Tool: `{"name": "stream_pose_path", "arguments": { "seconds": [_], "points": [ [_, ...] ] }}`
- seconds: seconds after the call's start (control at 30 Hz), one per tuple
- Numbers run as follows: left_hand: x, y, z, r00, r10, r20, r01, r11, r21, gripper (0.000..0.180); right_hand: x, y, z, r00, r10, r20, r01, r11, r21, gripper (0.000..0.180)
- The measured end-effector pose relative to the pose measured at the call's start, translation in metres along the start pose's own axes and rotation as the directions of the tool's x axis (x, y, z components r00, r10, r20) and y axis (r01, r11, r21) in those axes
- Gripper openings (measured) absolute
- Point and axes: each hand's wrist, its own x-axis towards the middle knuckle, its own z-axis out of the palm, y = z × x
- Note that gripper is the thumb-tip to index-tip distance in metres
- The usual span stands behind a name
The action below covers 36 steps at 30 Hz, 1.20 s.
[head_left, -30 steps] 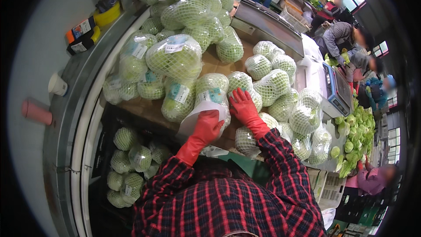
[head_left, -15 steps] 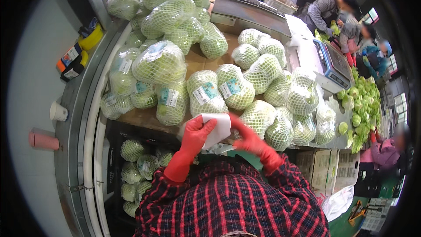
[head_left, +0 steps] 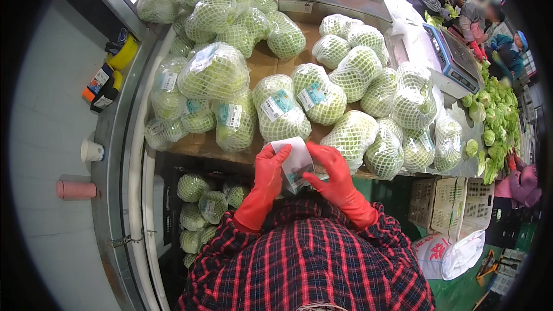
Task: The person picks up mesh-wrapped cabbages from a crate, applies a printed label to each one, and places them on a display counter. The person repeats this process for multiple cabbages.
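My left hand (head_left: 269,171), in a red rubber glove, pinches a white strip of label paper (head_left: 295,153) between thumb and fingers. Its lower part looks darker and glossy, with printed labels on it. At the strip's right edge is my right hand (head_left: 334,179), also red-gloved, its thumb and forefinger apart; whether they touch the strip I cannot tell. Just beyond my hands, a pale green vegetable head (head_left: 282,124) in white foam net and film bears a teal-and-white label. An unlabelled wrapped head (head_left: 351,135) lies to the right of it.
Wrapped heads (head_left: 219,14) are piled at the far left of the brown table. A metal machine (head_left: 334,3) stands behind, a blue scale (head_left: 452,60) to the right. Loose leafy heads (head_left: 498,115) and several people are farther right. A black crate (head_left: 167,213) sits below.
The paper strip has come lower and turned to show its glossy part. My right hand, blurred earlier, has steadied beside it with fingers apart. The whole view has shifted slightly.
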Motion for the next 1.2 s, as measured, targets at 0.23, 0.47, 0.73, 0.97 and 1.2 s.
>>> {"name": "stream_pose_path", "arguments": {
  "seconds": [0.23,0.47,0.73,0.97,1.2],
  "points": [
    [0.004,-0.036,-0.002,0.998,-0.048,0.05,0.048,0.999,0.003,0.016,-0.023,0.006,0.004,0.942,-0.187,0.278,0.271,0.912,-0.306,0.02],
    [0.033,0.003,-0.043,0.963,0.185,-0.197,-0.214,0.968,-0.133,0.018,-0.043,0.046,-0.057,0.767,0.621,-0.161,-0.484,0.725,0.491,0.013],
    [0.015,-0.019,-0.043,0.989,0.075,-0.124,-0.094,0.984,-0.148,0.021,-0.008,0.089,-0.033,0.825,0.457,-0.333,-0.54,0.462,-0.704,0.064],
    [-0.003,-0.025,-0.03,0.996,-0.076,0.042,0.079,0.995,-0.068,0.022,-0.022,0.114,-0.029,0.951,0.193,0.244,-0.008,0.799,-0.601,0.05],
    [-0.02,0.01,0.025,0.945,-0.149,0.292,0.174,0.983,-0.06,0.025,-0.027,0.004,-0.045,0.874,0.348,0.339,-0.481,0.52,0.705,0.063]
  ]
}}
